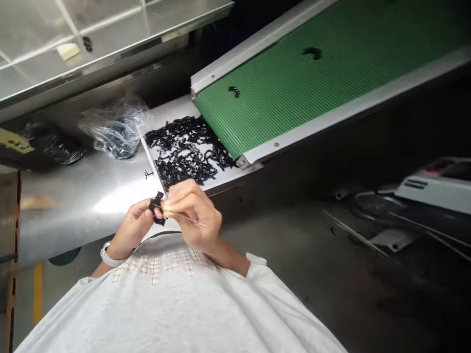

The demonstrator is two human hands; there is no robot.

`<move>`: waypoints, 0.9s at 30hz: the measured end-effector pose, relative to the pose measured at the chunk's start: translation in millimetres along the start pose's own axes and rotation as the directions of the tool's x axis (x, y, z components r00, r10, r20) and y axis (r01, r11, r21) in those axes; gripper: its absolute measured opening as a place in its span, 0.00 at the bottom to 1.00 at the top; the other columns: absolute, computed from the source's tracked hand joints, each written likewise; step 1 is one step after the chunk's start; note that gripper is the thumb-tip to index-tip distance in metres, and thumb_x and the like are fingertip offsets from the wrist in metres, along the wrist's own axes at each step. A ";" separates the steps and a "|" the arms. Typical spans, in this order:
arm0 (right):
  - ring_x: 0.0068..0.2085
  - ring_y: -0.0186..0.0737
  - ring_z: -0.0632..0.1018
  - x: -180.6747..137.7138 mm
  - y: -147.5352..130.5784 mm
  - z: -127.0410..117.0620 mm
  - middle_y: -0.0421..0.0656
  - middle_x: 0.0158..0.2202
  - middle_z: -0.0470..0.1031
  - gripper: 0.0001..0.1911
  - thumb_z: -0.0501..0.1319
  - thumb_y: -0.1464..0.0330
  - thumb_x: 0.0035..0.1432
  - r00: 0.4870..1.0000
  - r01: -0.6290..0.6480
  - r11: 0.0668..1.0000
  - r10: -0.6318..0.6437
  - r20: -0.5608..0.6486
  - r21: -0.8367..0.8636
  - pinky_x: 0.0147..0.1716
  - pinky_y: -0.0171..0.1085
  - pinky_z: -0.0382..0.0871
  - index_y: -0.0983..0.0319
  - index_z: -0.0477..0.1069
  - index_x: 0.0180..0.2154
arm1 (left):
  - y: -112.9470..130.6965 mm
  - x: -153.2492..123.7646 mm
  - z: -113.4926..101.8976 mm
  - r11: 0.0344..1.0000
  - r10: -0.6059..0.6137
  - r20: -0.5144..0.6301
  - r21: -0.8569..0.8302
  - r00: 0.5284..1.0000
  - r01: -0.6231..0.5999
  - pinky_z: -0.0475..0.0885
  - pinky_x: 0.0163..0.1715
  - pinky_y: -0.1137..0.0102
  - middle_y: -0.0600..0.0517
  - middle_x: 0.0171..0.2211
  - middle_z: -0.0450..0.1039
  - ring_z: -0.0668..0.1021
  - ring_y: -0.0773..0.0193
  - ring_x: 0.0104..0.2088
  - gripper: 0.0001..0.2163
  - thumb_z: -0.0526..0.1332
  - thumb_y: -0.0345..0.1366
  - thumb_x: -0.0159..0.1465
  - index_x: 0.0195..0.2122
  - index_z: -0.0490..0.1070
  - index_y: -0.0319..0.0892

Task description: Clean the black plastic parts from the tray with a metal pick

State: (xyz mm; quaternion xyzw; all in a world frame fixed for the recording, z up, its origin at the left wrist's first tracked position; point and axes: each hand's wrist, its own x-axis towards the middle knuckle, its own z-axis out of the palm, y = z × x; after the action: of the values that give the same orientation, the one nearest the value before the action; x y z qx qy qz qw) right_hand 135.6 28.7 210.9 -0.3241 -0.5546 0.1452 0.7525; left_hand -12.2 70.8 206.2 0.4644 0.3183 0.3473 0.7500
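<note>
Close to my body, at the metal table's front edge, both hands meet around a small black plastic part [157,208] with a curved, clip-like outline. My left hand [133,223], with a white band at the wrist, pinches this part between thumb and fingers. Against its right side, my right hand [196,213] is closed on a thin, light-coloured tool [185,217], whose exact kind I cannot make out. Just beyond my hands lies a wide spread of similar black plastic parts [184,169]. One loose black piece [147,174] rests to the left of the spread.
A green ribbed conveyor belt [272,88] slopes down to the spread, with two black parts on it. Clear plastic bags [119,130] sit at the back of the metal table [73,206]. A pale strip [150,159] borders the spread. A metal shelf [121,44] overhangs at upper left.
</note>
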 end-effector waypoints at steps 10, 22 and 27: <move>0.33 0.37 0.78 16.9 -11.3 -12.6 0.41 0.32 0.76 0.05 0.62 0.72 0.66 0.999 0.050 0.992 -0.050 0.003 -0.117 0.29 0.39 0.77 0.59 0.78 0.40 | -4.0 -7.2 -3.0 0.949 -0.062 0.158 -0.298 0.986 0.107 0.71 0.49 0.62 0.51 0.30 0.75 0.79 0.58 0.41 0.19 0.70 0.53 0.59 0.24 0.73 0.42; 0.29 0.34 0.82 23.1 0.3 3.8 0.40 0.34 0.74 0.08 0.62 0.76 0.66 0.992 0.117 0.993 -0.118 0.053 0.036 0.20 0.34 0.81 0.62 0.76 0.44 | 11.5 4.0 3.5 0.958 0.039 0.291 -0.284 0.956 0.048 0.71 0.35 0.66 0.50 0.27 0.73 0.73 0.64 0.28 0.20 0.66 0.52 0.62 0.23 0.72 0.41; 0.30 0.34 0.83 23.4 3.4 8.7 0.40 0.35 0.72 0.12 0.62 0.78 0.65 0.994 0.103 0.994 -0.104 0.019 0.029 0.19 0.33 0.81 0.61 0.76 0.48 | 13.2 7.9 -0.6 0.976 0.051 0.291 -0.219 0.955 0.014 0.72 0.36 0.67 0.49 0.26 0.72 0.75 0.61 0.32 0.21 0.65 0.54 0.63 0.23 0.73 0.42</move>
State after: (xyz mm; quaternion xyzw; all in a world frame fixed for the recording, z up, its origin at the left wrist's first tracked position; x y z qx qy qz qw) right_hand 136.1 47.6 227.5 -0.2829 -0.5764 0.1172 0.7576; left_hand -11.2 81.9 216.9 0.4287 0.1582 0.3140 0.8322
